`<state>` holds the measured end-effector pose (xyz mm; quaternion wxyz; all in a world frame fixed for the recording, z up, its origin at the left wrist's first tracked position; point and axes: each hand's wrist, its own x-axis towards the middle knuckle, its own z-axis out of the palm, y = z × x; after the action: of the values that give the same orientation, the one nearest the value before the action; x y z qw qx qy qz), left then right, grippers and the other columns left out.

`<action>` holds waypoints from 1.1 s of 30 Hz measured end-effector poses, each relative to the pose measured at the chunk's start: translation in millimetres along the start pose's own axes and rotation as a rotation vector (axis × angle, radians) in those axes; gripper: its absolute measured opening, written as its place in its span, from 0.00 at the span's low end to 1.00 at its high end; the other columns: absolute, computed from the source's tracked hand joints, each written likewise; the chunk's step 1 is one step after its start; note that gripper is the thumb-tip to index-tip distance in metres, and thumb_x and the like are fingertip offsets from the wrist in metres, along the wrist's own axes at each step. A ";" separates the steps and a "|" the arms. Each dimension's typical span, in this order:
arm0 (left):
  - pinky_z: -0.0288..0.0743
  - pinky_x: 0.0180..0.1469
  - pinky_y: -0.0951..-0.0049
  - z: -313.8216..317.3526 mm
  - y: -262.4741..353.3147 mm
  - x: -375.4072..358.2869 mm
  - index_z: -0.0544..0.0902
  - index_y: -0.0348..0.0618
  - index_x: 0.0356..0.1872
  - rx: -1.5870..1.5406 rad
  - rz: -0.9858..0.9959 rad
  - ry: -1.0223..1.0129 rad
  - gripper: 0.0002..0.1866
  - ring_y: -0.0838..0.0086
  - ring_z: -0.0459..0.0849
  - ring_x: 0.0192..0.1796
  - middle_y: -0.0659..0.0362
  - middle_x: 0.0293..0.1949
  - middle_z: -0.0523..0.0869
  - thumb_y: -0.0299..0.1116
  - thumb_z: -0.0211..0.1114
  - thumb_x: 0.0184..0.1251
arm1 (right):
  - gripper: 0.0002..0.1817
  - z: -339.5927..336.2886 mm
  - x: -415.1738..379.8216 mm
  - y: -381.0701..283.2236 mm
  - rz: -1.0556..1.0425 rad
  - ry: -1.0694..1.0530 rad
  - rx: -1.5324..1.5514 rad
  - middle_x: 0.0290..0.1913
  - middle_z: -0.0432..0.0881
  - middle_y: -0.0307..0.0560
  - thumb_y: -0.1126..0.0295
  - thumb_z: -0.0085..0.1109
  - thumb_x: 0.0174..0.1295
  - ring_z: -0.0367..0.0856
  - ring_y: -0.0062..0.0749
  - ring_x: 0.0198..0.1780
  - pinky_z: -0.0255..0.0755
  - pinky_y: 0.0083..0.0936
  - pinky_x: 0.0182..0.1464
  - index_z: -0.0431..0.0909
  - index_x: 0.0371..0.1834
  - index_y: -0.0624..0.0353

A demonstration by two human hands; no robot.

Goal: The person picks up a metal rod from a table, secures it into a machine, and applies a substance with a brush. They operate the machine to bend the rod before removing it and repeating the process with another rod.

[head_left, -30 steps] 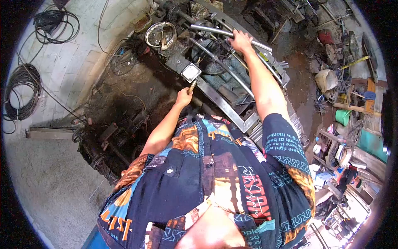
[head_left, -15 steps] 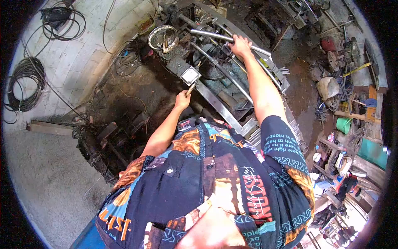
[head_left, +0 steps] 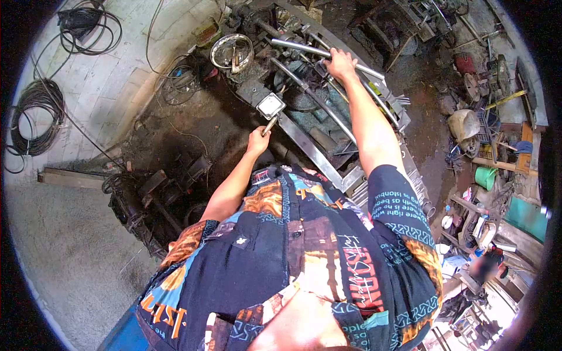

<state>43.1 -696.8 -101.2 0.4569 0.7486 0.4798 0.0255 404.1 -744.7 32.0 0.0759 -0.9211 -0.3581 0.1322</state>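
My left hand (head_left: 258,141) is closed round a short handle (head_left: 270,125) just below a small square, pale-faced plate (head_left: 270,106) on a machine. Farther up and to the right, my right hand (head_left: 341,64) grips a shiny metal pipe (head_left: 298,47), which lies at a slant across the machine. The undersides of its fingers are hidden. Below that pipe, a long metal bar (head_left: 316,99) runs diagonally over the machine bed (head_left: 309,153).
A round rimmed pan (head_left: 231,54) with small items sits at the machine's upper left. Coiled cables (head_left: 38,117) hang on the left wall. Dark machinery (head_left: 132,205) stands at lower left. A green bucket (head_left: 485,176) and clutter lie at right.
The view has shifted very slightly. Both hands keep the same places on the handle and the pipe.
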 end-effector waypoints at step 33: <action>0.76 0.52 0.61 8.1 -13.4 7.8 0.82 0.39 0.51 0.039 0.084 0.034 0.19 0.54 0.85 0.49 0.45 0.44 0.86 0.41 0.61 0.66 | 0.29 2.5 5.0 0.4 0.010 -0.059 -0.020 0.68 0.69 0.51 0.52 0.62 0.61 0.61 0.52 0.72 0.53 0.62 0.70 0.70 0.64 0.49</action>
<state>41.8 -694.7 -118.5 0.4324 0.7763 0.4562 0.0480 407.1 -741.5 28.6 0.0554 -0.9193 -0.3569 0.1562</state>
